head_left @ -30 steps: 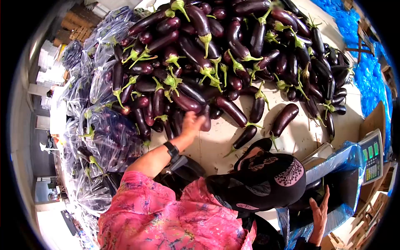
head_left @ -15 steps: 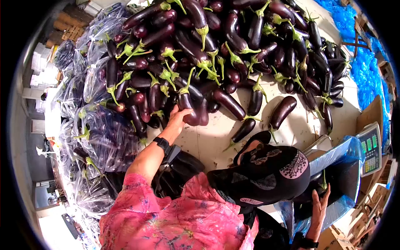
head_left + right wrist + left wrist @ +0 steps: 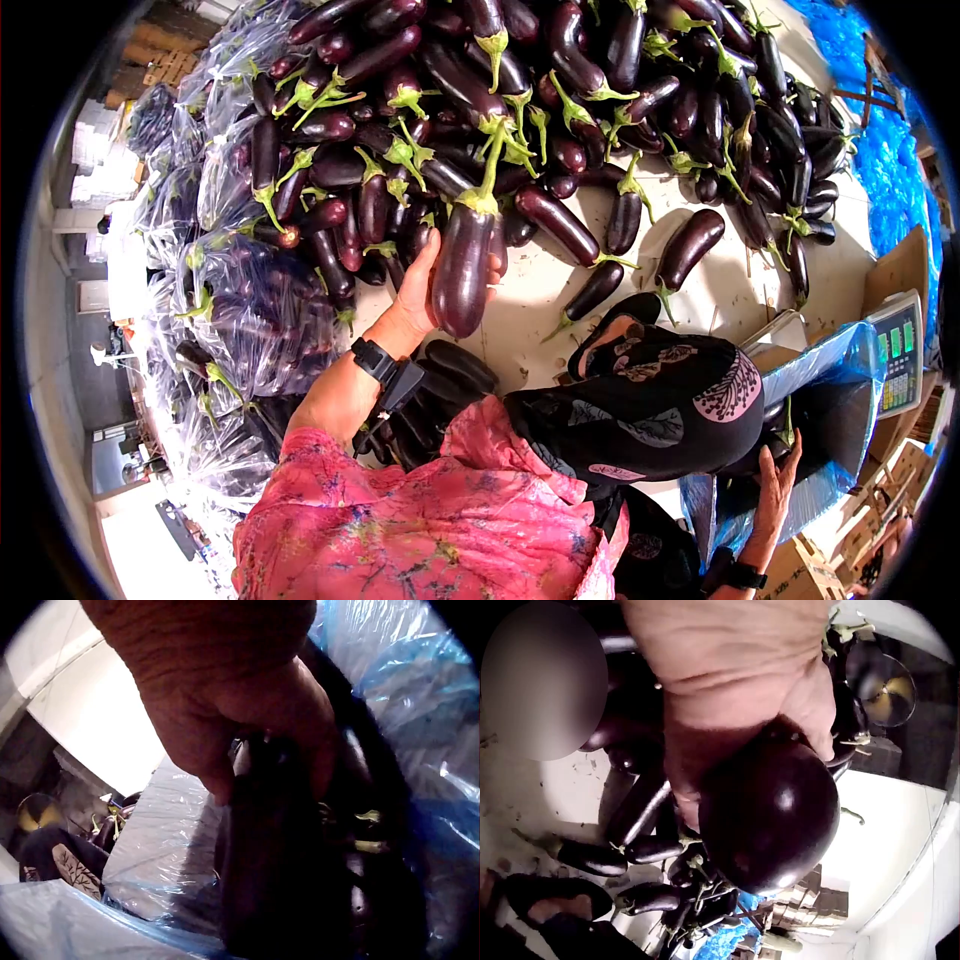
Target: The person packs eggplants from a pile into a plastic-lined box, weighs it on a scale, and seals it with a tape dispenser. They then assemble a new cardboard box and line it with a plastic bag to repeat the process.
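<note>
My left hand (image 3: 415, 292) grips a glossy dark purple eggplant (image 3: 464, 270) with its green stem pointing up and away. In the left wrist view the rounded end of this eggplant (image 3: 776, 817) bulges out of the palm. My right hand (image 3: 773, 490) is inside the box lined with blue plastic (image 3: 835, 440) at the right. There, in the right wrist view, thumb and fingers hold a shadowed eggplant (image 3: 266, 862) from both sides. Beside it in the box lies another dark eggplant with a green stem (image 3: 369, 846).
A large eggplant heap (image 3: 460, 90) covers the back of the pale floor (image 3: 520, 345). Plastic bags of eggplants (image 3: 265, 310) line the left. A scale display (image 3: 897, 355) stands beside the box. A head in a black patterned scarf (image 3: 640, 410) is at the centre.
My left hand has taken an eggplant from the heap's near edge and brought it up toward me, stem upright. My right hand stays at the box with its eggplant.
</note>
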Action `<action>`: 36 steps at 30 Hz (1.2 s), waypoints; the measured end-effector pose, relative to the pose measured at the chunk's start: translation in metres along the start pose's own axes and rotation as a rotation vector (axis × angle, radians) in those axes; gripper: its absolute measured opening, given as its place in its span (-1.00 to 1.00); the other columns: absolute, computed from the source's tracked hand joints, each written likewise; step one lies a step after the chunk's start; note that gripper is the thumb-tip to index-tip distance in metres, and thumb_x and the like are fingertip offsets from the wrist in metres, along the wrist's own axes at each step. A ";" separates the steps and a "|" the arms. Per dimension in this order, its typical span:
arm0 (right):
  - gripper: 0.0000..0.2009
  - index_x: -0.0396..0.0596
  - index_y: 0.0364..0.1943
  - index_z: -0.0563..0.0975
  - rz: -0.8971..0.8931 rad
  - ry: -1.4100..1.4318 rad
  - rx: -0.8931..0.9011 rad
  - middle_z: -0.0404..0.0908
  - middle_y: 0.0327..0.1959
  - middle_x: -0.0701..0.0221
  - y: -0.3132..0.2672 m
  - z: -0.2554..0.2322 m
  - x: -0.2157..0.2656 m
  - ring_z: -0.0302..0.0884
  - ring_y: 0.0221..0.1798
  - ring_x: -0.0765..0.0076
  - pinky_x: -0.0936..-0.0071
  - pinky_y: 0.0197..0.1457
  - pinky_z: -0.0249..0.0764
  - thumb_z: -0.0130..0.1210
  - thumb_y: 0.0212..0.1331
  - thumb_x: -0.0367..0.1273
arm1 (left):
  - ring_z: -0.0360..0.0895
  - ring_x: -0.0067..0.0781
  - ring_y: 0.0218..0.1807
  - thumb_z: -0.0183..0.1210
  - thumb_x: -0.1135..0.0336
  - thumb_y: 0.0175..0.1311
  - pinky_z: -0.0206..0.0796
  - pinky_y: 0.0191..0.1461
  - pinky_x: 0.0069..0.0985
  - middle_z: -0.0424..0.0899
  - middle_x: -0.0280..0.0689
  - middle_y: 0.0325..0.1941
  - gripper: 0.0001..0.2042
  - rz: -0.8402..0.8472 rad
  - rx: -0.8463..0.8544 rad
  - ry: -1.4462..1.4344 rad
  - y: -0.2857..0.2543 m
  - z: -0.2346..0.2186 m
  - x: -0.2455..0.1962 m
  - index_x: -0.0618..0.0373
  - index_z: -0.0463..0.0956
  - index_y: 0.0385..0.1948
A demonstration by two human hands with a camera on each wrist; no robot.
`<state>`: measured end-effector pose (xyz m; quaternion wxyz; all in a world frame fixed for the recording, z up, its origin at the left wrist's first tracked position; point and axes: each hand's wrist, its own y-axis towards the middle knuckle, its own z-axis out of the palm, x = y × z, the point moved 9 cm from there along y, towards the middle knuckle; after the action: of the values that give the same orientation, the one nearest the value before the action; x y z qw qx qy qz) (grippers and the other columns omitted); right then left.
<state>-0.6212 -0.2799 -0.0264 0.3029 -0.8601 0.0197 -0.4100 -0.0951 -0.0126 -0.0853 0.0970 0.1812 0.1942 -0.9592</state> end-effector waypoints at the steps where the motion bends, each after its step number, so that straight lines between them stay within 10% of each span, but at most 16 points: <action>1: -0.21 0.08 0.51 0.07 0.021 0.004 -0.002 0.33 0.32 0.15 -0.002 0.001 0.003 0.35 0.27 0.17 0.29 0.28 0.35 0.18 0.26 -0.13 | 0.60 -0.01 0.09 -0.14 -0.22 0.46 0.54 0.12 -0.10 0.56 0.06 0.14 -0.34 -0.011 -0.010 -0.001 0.001 0.004 0.003 0.19 0.26 0.33; 7: -0.21 -0.02 0.52 -0.01 -0.102 0.140 0.004 0.39 0.27 0.23 0.011 0.006 -0.002 0.38 0.26 0.24 0.36 0.34 0.29 0.21 0.29 -0.34 | 0.61 -0.02 0.05 -0.01 -0.02 0.41 0.51 0.14 -0.10 0.59 0.05 0.10 -0.38 -0.044 -0.169 0.204 0.007 0.022 0.008 0.40 0.28 0.26; 11: -0.03 -0.17 0.47 0.03 -0.153 -0.349 -0.162 0.46 0.23 -0.10 0.012 -0.011 0.003 0.45 0.29 -0.04 0.26 0.35 0.33 0.33 0.11 0.00 | 0.55 -0.01 0.18 0.09 0.09 0.32 0.45 0.25 -0.08 0.48 0.11 0.23 -0.34 -0.069 0.047 0.305 0.040 0.142 0.022 0.44 0.20 0.31; 15: 0.01 -0.26 0.46 0.05 0.009 -0.124 -0.163 0.45 0.23 -0.14 0.010 -0.021 -0.003 0.45 0.29 -0.07 0.24 0.35 0.33 0.31 0.08 0.07 | 0.47 0.07 0.27 0.11 0.15 0.31 0.45 0.29 -0.11 0.34 0.15 0.36 -0.30 -0.132 0.231 0.533 0.075 0.253 0.052 0.35 0.09 0.40; 21: -0.02 -0.11 0.47 0.13 0.143 0.541 -0.001 0.27 0.40 0.09 -0.021 -0.032 0.005 0.34 0.30 0.09 0.17 0.38 0.25 -0.18 0.21 0.40 | 0.55 -0.35 -0.02 0.34 0.09 0.15 0.44 0.07 -0.45 0.54 -0.16 0.01 -0.28 -0.223 0.552 1.161 0.083 0.389 0.195 0.34 0.24 0.26; 27: 0.04 -0.15 0.38 0.28 0.037 0.955 0.189 0.35 0.35 0.12 -0.020 -0.034 0.010 0.32 0.33 0.05 0.11 0.44 0.14 -0.27 0.11 0.50 | 0.40 0.20 0.22 0.41 0.03 0.00 0.28 0.30 -0.12 0.35 0.25 0.17 -0.11 -0.067 0.902 1.963 0.087 0.380 0.340 0.35 0.12 0.30; 30: -0.38 -0.08 0.07 0.52 0.081 0.928 0.081 0.54 0.09 0.31 -0.014 -0.037 -0.010 0.47 0.11 0.36 0.34 0.20 0.37 0.11 0.23 0.18 | 0.36 0.41 0.17 0.42 -0.04 -0.02 0.28 0.28 -0.04 0.25 0.37 0.15 -0.03 -0.087 1.035 2.010 0.077 0.366 0.384 0.39 0.03 0.29; 32: -0.59 -0.12 0.05 0.53 0.149 0.838 -0.050 0.57 0.02 0.28 -0.010 -0.040 -0.030 0.49 0.08 0.32 0.43 0.04 0.45 0.29 0.19 -0.21 | 0.38 0.34 0.16 0.30 0.16 0.07 0.29 0.23 0.01 0.44 0.21 0.01 -0.37 -0.097 1.189 1.974 0.065 0.359 0.408 0.38 0.29 0.11; 36: -0.42 0.06 0.15 0.48 -0.533 -0.162 -0.206 0.49 0.01 0.24 -0.022 -0.045 -0.028 0.46 0.08 0.08 0.35 0.10 0.44 0.07 -0.06 -0.68 | 0.43 0.11 0.08 0.05 0.52 0.00 0.26 0.25 -0.12 0.56 0.00 -0.08 -0.65 0.154 1.300 2.008 0.090 0.367 0.411 0.23 0.51 -0.09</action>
<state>-0.6768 -0.2770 -0.0123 0.0964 -0.8910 -0.1897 -0.4011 -0.5618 -0.2914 0.0409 -0.1503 0.8749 -0.3493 -0.2998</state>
